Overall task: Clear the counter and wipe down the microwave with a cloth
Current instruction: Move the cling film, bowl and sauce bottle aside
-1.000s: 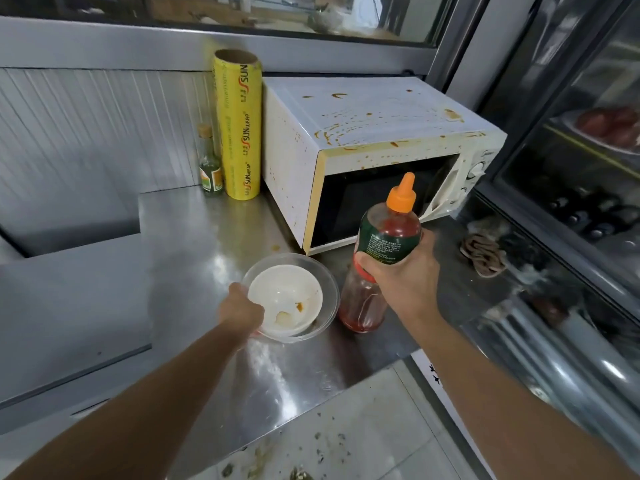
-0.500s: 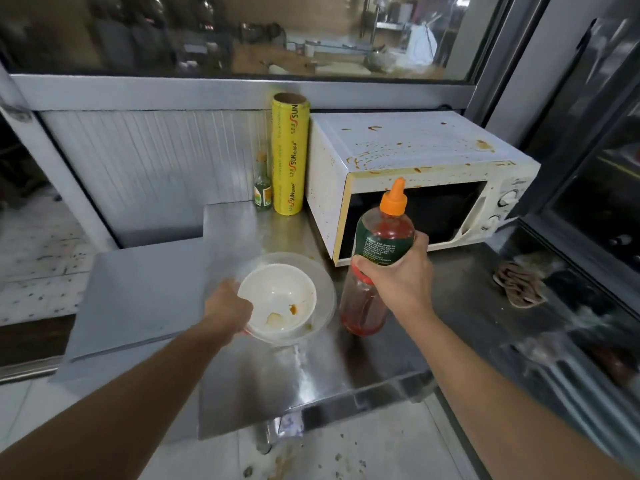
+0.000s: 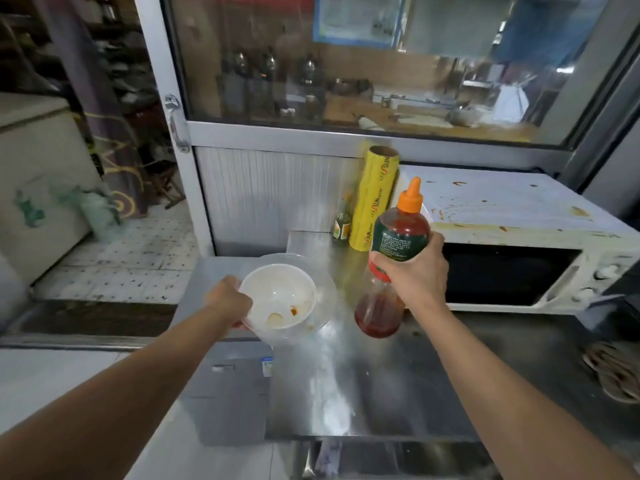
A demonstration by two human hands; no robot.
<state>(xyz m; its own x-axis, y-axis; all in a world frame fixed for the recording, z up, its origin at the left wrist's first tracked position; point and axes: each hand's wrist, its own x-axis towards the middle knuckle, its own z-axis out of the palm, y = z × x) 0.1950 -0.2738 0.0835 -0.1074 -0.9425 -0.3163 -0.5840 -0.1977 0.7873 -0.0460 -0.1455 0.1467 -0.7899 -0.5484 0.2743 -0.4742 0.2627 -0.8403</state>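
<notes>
Stainless counter now lies below both loads: left hand grips the lifted bowls, right hand clamps the raised sauce bottle, so clearing is underway while the microwave awaits wiping

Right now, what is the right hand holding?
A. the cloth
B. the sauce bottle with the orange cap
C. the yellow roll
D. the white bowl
B: the right hand grips the sauce bottle; the bowl is in the left hand.

Both forearms bare to the frame edge; no sleeves, gloves, watch or rings visible. Left hand and right hand likewise uncovered.
</notes>
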